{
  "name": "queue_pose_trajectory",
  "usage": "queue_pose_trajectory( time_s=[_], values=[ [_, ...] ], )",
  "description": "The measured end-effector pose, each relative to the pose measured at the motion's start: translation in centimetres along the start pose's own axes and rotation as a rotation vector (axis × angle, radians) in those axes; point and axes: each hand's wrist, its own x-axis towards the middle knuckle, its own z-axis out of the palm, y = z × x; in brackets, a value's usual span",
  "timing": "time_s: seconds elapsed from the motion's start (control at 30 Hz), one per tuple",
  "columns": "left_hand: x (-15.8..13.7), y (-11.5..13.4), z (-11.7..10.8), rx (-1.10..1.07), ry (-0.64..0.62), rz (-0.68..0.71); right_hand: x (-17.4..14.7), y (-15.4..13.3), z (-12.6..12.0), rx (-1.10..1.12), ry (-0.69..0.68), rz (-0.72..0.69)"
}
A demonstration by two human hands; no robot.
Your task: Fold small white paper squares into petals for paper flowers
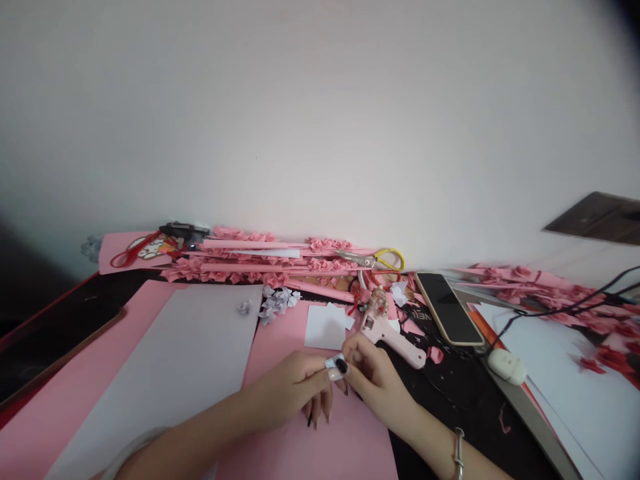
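Small white paper piece, apparently folded, is held between your two hands above the pink sheet, nearer you than the white paper squares: your left hand has its thumb and index fingers pinched together on one side, your right hand likewise on the other. Judged very light, thin and crisp; it should take a crease readily, yet crumple or tear if overpressed. Grip flat at the edges with light fingers, keeping clear of the folds, whose count you cannot tell here.
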Motion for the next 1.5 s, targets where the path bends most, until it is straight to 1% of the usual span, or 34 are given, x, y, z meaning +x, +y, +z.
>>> queue_pose_trajectory(
  time_s=[0.13,0.23,0.33,0.4,0.47,0.73,0.83,1.0,1.13,1.37,1.5],
  values=[
    [0.0,0.1,0.0,0.001,-0.010,0.017,0.0,0.1,0.0,-0.080,-0.020,-0.021],
    [0.1,0.5,-0.1,-0.050,0.006,0.024,0.0,0.3,-0.1,-0.114,0.007,-0.040],
    [0.2,0.8,-0.3,-0.121,0.091,0.013,0.0,0.5,-0.2,-0.206,0.037,-0.054],
    [0.4,0.7,-0.4,-0.134,0.153,0.037,-0.1,0.5,-0.2,-0.281,0.043,-0.063],
    [0.5,0.6,-0.5,-0.134,0.187,0.068,-0.2,0.6,-0.1,-0.321,0.038,-0.062],
    [0.6,0.5,-0.8,-0.120,0.307,0.109,-0.3,0.6,-0.1,-0.291,0.026,-0.065],
    [0.6,0.8,-0.8,-0.141,0.357,0.084,-0.2,0.5,-0.1,-0.284,0.043,-0.063],
    [0.5,1.2,-0.7,-0.144,0.428,0.062,-0.1,0.4,0.0,-0.210,0.027,-0.051],
    [0.6,1.0,-0.7,-0.129,0.420,0.091,-0.1,0.6,0.0,-0.266,0.071,0.006],
    [0.5,0.3,-0.6,-0.009,0.377,0.087,0.0,1.3,0.0,-0.168,0.154,0.036],
    [0.4,0.4,-0.4,0.046,0.327,0.057,0.0,1.3,0.0,-0.177,0.166,0.043]
  ],
)
